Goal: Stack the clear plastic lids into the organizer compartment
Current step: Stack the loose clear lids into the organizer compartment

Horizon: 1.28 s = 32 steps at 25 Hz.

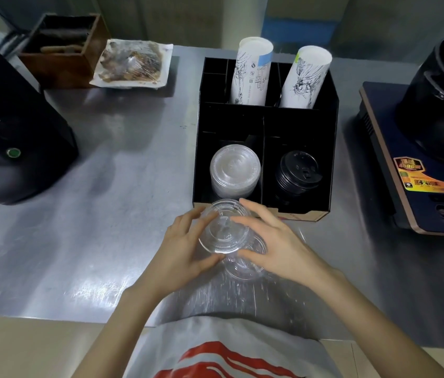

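left grip (185, 246) + right grip (275, 241) pinching clear lid (222, 227) rims | organizer (332, 132) front edge near

Steel worktop (122, 203) carried a wooden box (62, 50) and wrapped food tray (133, 64) rear left, black appliance (10, 137) left, cooker (420, 173) with black pot (439, 99) right.

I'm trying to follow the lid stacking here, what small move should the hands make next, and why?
Probably lift the clear lids, held between the left hand and right hand, forward and over the organizer's front-left compartment. A clear stack already sits there; the right compartment holds black lids.
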Available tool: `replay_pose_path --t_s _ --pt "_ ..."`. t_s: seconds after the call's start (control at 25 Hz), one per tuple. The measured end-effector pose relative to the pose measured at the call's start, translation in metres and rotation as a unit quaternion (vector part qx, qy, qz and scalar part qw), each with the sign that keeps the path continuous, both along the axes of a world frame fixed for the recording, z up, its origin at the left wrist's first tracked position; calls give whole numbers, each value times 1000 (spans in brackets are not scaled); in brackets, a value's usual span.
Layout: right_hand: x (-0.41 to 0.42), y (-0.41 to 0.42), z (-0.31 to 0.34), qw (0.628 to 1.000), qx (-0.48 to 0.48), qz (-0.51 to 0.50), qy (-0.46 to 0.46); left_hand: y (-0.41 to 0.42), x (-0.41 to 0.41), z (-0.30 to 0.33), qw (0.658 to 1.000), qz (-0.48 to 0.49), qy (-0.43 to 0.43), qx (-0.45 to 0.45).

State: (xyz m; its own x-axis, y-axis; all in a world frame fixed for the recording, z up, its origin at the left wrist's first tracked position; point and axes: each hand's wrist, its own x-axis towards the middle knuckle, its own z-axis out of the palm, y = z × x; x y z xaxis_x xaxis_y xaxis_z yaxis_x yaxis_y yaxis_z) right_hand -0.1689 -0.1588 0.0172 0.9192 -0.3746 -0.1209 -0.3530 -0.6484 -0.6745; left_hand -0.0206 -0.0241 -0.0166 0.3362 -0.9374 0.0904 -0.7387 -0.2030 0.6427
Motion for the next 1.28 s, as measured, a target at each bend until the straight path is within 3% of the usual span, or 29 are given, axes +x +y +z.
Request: replay_pose_path --t_s 0.4,0.68,1.28 --pt "17 -38 14 997 -30 -64 -36 -45 21 25 999 -15 39 -27" --pt "42 -62 17 996 -26 -88 -21 -84 46 32 998 -48 -27 -9" --pt "54 -63 12 992 -86 -95 -3 -91 46 20 995 -15 -93 17"
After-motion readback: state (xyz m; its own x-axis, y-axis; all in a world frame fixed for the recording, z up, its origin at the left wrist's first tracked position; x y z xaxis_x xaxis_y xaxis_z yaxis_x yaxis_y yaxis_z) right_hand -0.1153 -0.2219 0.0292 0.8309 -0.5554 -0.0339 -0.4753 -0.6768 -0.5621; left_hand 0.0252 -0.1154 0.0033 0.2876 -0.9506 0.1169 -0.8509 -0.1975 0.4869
